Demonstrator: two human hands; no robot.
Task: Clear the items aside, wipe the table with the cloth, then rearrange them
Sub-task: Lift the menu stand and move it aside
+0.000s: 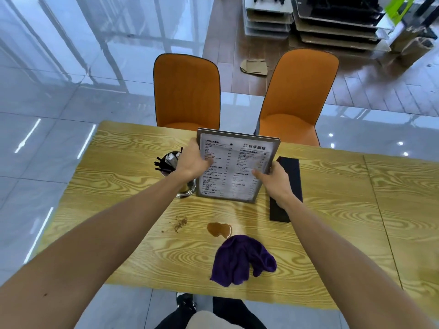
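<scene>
An upright menu stand point(240, 160) with printed lists is in the middle of the wooden table point(118, 186). My left hand point(193, 160) grips its left edge and my right hand point(273, 179) grips its right edge. A crumpled purple cloth point(240, 260) lies near the table's front edge. Just beyond it sit a brown liquid spill point(218, 229) and a scatter of brown crumbs point(179, 223). A metal cup point(169, 162) with black sticks and sachets stands left of the menu, partly hidden by my left wrist. A black flat box point(291, 176) lies to the right, under my right wrist.
Two orange chairs point(186, 91) point(298, 91) stand at the far side of the table. A seam point(377, 210) divides the tabletop on the right. Stacked trays and cardboard point(332, 22) lie on the floor beyond. My legs and shoe point(185, 302) show below the front edge.
</scene>
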